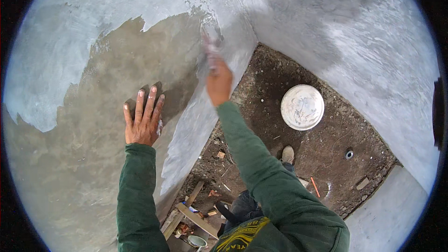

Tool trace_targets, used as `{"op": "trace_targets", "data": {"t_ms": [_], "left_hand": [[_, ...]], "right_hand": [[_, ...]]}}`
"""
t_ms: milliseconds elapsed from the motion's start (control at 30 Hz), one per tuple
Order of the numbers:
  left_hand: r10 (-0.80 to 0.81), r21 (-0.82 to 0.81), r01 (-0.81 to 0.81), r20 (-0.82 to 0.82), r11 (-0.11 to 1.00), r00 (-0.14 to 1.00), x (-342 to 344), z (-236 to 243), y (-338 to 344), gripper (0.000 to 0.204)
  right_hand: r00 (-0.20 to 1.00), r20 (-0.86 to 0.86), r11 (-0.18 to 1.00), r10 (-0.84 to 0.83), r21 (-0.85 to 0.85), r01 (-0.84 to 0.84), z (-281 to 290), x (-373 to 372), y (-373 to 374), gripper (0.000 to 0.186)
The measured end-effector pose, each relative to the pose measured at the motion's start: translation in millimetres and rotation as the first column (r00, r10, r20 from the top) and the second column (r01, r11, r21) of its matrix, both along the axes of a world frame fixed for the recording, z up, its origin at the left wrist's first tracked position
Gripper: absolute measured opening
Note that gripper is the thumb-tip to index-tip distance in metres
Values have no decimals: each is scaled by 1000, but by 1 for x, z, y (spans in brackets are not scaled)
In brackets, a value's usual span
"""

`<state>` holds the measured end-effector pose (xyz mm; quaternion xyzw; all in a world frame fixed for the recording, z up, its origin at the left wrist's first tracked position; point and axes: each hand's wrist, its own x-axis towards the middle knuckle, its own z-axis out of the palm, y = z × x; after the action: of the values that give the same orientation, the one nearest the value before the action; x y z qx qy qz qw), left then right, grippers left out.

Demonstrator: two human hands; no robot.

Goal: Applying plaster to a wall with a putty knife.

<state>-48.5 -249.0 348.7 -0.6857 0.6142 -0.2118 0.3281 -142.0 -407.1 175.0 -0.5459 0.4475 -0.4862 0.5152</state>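
Observation:
My left hand (143, 120) lies flat on the bare grey-brown part of the wall (135, 60), fingers stretched out, with white smears near the little knuckles. Reaching higher and further right, my right hand (219, 83) is closed around the handle of a putty knife (211, 50), blurred by motion. Its blade meets the wall at the edge of the whitish skim coat (56, 65), close to the inside corner. The exact shape of the blade is smeared.
A white round bucket (302, 107) with a stained top stands on the dirt floor (336, 154). Wooden boards (197, 221), a small pan-like container (197, 241), an orange stick (315, 187) and scraps lie low down. A second coated wall (336, 32) rises at right.

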Motion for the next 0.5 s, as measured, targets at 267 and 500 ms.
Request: {"op": "trace_targets", "data": {"t_ms": [267, 500], "left_hand": [[52, 11, -52, -24, 999, 998, 5, 3, 6, 74], [55, 27, -57, 53, 998, 997, 7, 2, 10, 73]], "right_hand": [[826, 479, 922, 297, 81, -379, -16, -40, 56, 39], [393, 786, 561, -477, 617, -552, -4, -28, -19, 30]]}}
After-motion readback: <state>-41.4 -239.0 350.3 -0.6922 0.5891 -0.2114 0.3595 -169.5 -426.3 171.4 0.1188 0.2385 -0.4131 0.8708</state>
